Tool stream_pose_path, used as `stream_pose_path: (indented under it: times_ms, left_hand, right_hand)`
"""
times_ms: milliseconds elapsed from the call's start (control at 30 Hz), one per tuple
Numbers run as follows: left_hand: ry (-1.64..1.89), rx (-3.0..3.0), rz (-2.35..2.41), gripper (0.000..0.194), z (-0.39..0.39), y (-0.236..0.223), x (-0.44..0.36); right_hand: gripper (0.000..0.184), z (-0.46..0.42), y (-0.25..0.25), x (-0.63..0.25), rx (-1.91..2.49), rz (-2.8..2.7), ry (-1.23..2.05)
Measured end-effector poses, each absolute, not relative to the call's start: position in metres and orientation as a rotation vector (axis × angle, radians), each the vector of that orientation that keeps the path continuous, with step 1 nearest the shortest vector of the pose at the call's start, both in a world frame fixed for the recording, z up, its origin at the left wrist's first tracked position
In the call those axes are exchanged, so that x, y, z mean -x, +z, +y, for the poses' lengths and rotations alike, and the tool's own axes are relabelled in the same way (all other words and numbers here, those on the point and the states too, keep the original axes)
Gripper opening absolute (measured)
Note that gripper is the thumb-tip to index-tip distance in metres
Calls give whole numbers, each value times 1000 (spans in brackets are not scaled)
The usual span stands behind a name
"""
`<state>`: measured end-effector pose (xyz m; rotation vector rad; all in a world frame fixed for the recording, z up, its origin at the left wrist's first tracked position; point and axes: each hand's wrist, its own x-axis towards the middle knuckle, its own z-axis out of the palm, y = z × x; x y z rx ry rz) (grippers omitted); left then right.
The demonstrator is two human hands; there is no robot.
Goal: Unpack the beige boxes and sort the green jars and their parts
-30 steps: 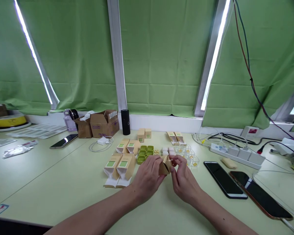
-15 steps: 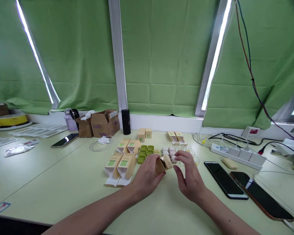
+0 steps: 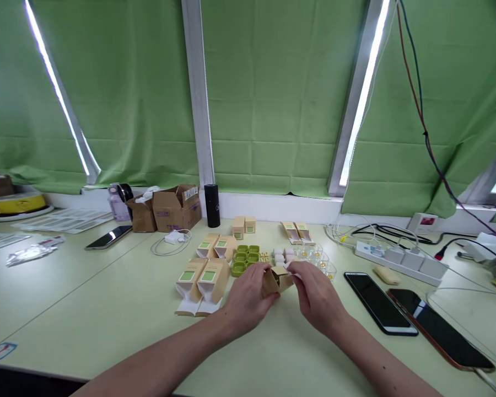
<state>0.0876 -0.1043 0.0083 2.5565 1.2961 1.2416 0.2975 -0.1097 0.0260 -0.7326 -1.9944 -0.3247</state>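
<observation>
Both my hands meet over the pale green table (image 3: 107, 309) on a small tan cardboard box (image 3: 276, 280). My left hand (image 3: 248, 298) grips its left side with curled fingers. My right hand (image 3: 316, 295) pinches the box's right end, at its flap. Just behind the box lie green square lids (image 3: 244, 260), small white blocks (image 3: 283, 255) and clear cups with yellow contents (image 3: 320, 260). To the left lie flat tan cartons with green labels (image 3: 200, 278).
Two dark phones (image 3: 380, 302) lie at the right, with a white power strip (image 3: 400, 259) and cables behind. Brown cardboard boxes (image 3: 176, 208), a black cylinder (image 3: 212, 205), a white charger (image 3: 172, 238) and another phone (image 3: 107, 238) stand at the back left.
One second ago both hands held the box. Half a second ago my right hand had come off it with fingers apart; now it has closed on the box's right end again.
</observation>
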Motion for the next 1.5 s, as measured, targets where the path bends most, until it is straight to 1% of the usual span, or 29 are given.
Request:
stream_pose_path:
  times_ms: [167,300,367,533,600,667,833,1033,1200,1400,1500]
  left_hand:
    - [1289,-2593,1240,53,-103,6,-86]
    - [1272,-2606,1237,64,-102,4,-85]
    - [1258,-2603,1251,66,-103,6,-85]
    - [1207,-2647,1174,48,-105,12,-84]
    - [1185,-2657,1155,46,-104,13,-84]
    - [1182,-2656,1157,50,-103,11,-83]
    - [1183,-2649,1208,68,-99,4,-82]
    - [1203,-2634,1213,81,-98,2,-82]
    - [1191,-2578,1201,84,-98,2,-82]
    - [1149,-2464,1216,79,-97,-2,-82]
    - [1113,-2397,1214,78,-97,-1,-82]
  right_hand:
    - [20,-97,17,-307,922,-1924,-203]
    - [22,-91,10,-308,1045,-1908,-54]
    - [23,-89,7,-308,1059,-1904,-21]
    - [24,-90,7,-306,1035,-1905,-13]
    - [25,-93,9,-304,1032,-1913,-28]
    - [24,-96,10,-302,1023,-1924,-46]
    - [24,-99,9,-298,978,-1943,-82]
    - [25,-99,7,-296,990,-1958,-62]
    - [22,-101,12,-296,984,-1922,7]
    - [22,-103,12,-296,975,-2027,-1]
    - [26,-104,11,-296,931,-2090,5]
